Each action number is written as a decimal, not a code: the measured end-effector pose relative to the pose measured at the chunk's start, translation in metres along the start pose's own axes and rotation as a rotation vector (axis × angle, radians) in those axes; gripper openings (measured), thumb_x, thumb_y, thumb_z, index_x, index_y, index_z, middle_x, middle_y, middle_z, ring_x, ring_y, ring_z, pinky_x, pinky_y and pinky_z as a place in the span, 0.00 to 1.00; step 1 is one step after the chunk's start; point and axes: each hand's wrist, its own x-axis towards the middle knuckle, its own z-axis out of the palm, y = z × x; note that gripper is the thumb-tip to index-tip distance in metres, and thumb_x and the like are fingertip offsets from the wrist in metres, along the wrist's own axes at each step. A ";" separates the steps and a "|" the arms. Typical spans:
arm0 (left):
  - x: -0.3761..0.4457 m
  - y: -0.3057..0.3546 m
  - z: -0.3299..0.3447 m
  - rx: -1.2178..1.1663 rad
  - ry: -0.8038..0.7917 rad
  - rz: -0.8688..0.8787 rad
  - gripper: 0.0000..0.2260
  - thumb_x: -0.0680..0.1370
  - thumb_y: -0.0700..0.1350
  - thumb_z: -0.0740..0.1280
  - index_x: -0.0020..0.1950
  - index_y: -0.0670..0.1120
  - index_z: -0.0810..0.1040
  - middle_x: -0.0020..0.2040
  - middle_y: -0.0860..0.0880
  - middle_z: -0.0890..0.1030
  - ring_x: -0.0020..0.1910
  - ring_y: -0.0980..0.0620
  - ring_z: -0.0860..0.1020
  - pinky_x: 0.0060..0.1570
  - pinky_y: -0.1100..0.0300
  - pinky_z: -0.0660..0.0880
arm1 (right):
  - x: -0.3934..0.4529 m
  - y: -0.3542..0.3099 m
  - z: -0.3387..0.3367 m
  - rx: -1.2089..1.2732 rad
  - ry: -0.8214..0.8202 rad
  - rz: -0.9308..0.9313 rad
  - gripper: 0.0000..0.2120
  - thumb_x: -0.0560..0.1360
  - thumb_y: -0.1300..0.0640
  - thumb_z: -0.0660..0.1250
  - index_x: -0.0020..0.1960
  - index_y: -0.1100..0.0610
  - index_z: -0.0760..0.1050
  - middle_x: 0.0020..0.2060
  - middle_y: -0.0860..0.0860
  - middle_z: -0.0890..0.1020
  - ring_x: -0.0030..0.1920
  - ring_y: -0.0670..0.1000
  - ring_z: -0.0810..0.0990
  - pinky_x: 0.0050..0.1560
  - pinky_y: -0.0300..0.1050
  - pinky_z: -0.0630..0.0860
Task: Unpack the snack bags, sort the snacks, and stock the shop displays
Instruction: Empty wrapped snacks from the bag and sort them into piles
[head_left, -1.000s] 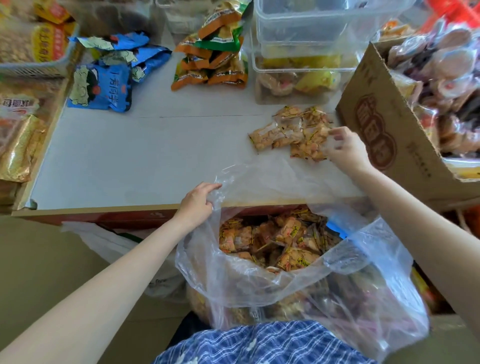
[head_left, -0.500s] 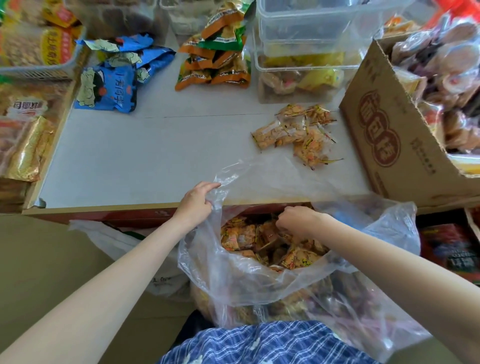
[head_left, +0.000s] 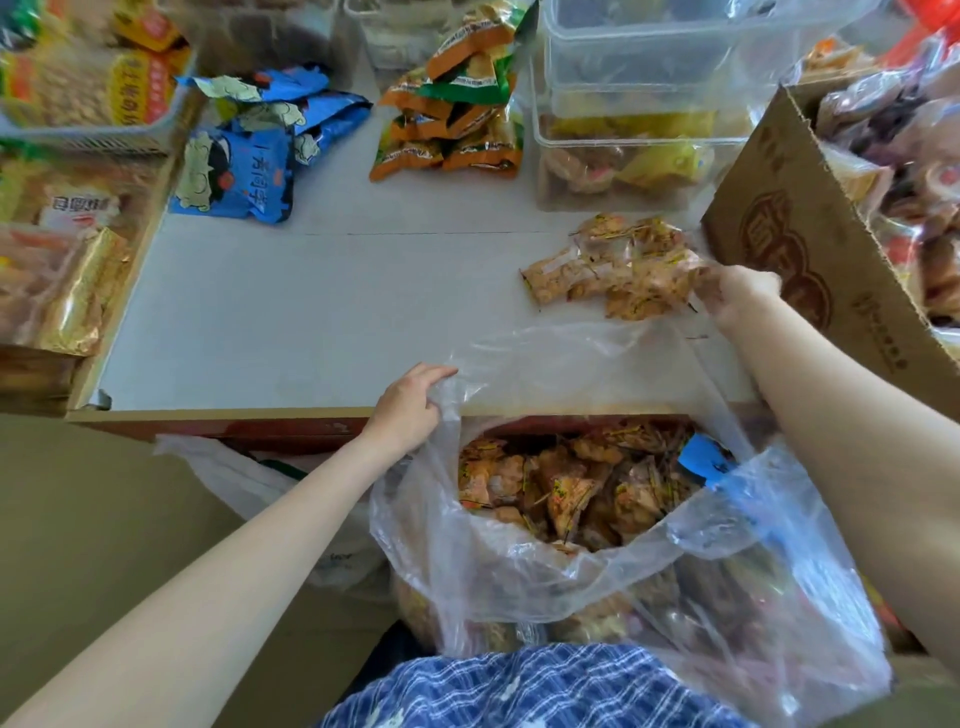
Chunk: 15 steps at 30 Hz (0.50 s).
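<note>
Left hand (head_left: 408, 410) fingers pinch the plastic bag (head_left: 597, 561) rim; right hand (head_left: 737, 296) fingers grip snack packets (head_left: 613, 270). Risk: loosened pinch collapses the bag, spilling contents.

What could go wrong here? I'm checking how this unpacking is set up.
1. The clear plastic bag hangs off the counter edge, held up only by the left hand; if that hold slips, it may sag and spill.
2. The pile of snack packets that the right hand is adding to lies close to the bag's rim; packets could slide back in.
</note>
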 end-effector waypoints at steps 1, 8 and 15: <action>0.001 -0.001 0.000 -0.005 0.003 -0.001 0.25 0.75 0.29 0.55 0.69 0.47 0.70 0.68 0.49 0.70 0.66 0.49 0.70 0.55 0.67 0.64 | 0.003 0.003 -0.002 -0.062 0.008 -0.030 0.10 0.76 0.70 0.60 0.41 0.59 0.64 0.47 0.57 0.78 0.37 0.49 0.76 0.30 0.36 0.76; 0.003 -0.006 0.009 -0.048 -0.016 -0.021 0.25 0.75 0.29 0.55 0.70 0.47 0.70 0.68 0.48 0.70 0.62 0.50 0.71 0.50 0.69 0.65 | -0.078 0.094 -0.004 -1.308 -0.835 -0.751 0.10 0.77 0.63 0.63 0.56 0.61 0.78 0.51 0.54 0.82 0.51 0.52 0.80 0.54 0.40 0.74; -0.006 -0.020 0.001 -0.027 -0.017 -0.067 0.24 0.77 0.30 0.56 0.70 0.48 0.69 0.68 0.49 0.69 0.62 0.52 0.71 0.48 0.70 0.63 | -0.058 0.216 0.011 -2.001 -1.119 -0.388 0.27 0.79 0.56 0.60 0.75 0.59 0.56 0.69 0.60 0.67 0.66 0.59 0.69 0.63 0.51 0.72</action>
